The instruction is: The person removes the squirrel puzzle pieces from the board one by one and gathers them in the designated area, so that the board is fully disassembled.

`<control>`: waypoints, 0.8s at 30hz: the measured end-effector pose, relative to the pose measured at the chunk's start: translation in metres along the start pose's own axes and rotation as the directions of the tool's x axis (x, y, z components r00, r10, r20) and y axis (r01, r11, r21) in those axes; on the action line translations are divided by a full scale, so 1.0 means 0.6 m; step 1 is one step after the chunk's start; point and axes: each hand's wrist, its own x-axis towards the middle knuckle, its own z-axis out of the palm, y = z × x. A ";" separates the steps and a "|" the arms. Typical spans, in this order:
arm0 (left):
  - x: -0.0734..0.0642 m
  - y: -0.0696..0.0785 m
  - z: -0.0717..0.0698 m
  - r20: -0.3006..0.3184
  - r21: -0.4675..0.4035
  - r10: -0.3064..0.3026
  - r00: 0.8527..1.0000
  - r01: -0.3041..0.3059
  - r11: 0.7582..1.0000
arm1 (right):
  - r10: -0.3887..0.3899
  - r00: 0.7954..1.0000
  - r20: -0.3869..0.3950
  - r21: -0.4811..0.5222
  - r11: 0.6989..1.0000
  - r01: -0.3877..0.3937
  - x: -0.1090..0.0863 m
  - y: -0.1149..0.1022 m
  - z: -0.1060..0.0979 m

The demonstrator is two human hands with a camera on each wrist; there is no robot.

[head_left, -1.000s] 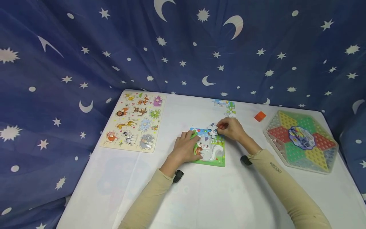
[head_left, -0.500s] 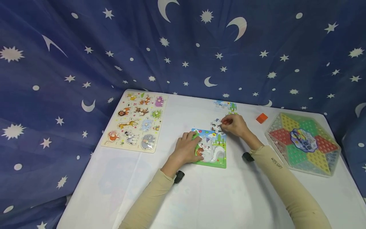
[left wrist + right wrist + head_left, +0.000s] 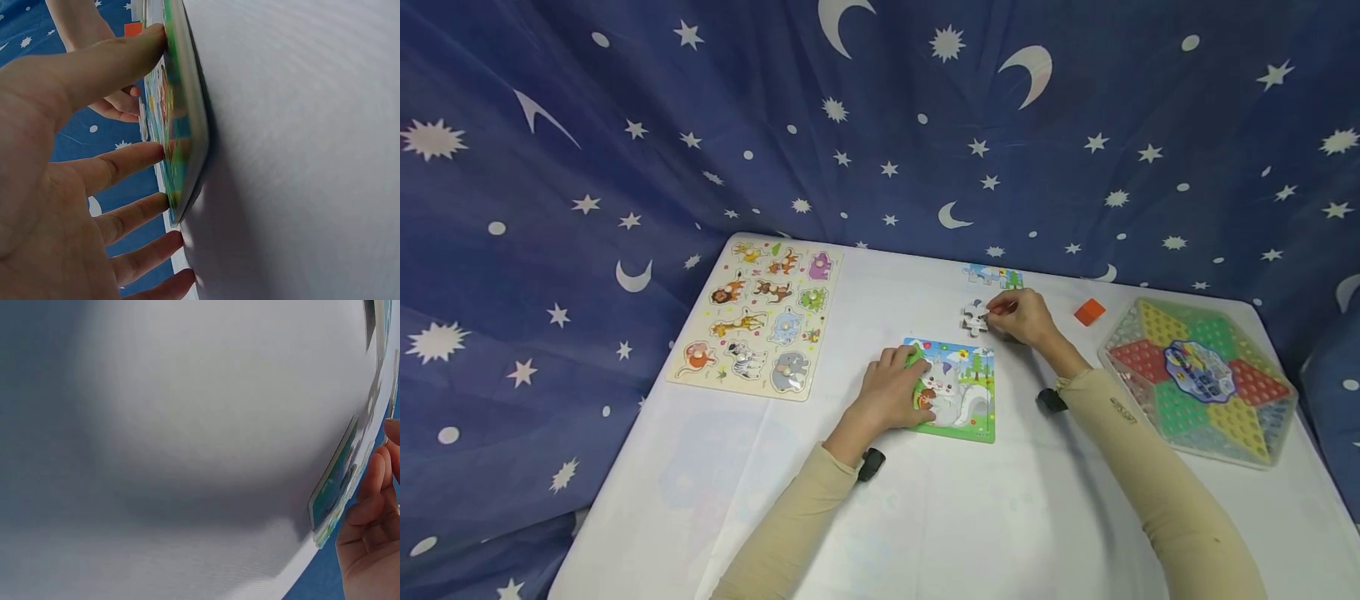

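In the head view a small square jigsaw puzzle point(image 3: 973, 408) with a squirrel picture and a green border lies mid-table. My left hand point(image 3: 886, 396) rests over its left side. The left wrist view has the thumb and extended fingers of that hand spread along the edge of the puzzle board point(image 3: 187, 134). Just beyond the board, my right hand point(image 3: 1024, 317) pinches a loose grey-and-white jigsaw piece point(image 3: 974, 317) between thumb and fingers. In the right wrist view, the right hand point(image 3: 375, 534) appears at the right edge, its fingers bent.
Several joined or close-lying jigsaw pieces point(image 3: 988, 275) are at the table's back edge. An orange block point(image 3: 1089, 312) sits to the right, beside a hexagonal peg-game box point(image 3: 1199, 372). A wooden animal knob puzzle point(image 3: 748, 321) lies at left. A starry blue curtain point(image 3: 880, 108) hangs behind.
My right hand has lifted the jigsaw piece away from the puzzle's top edge and moved it back, toward the far pieces. My left hand stays on the board. The head view has shifted slightly.
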 end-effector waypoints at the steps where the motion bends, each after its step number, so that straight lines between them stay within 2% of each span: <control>1: 0.000 0.000 0.000 -0.001 0.000 -0.001 1.000 0.001 1.000 | 0.005 1.000 -0.001 -0.003 1.000 -0.005 0.002 0.000 -0.001; 11: 0.003 -0.003 0.001 0.015 0.013 -0.003 1.000 0.003 1.000 | 0.098 0.995 0.007 -0.027 0.995 -0.098 0.027 0.009 -0.006; 24: 0.003 -0.004 0.004 0.010 0.024 -0.008 1.000 0.008 1.000 | 0.115 0.993 -0.010 -0.021 0.993 -0.115 0.039 0.021 -0.002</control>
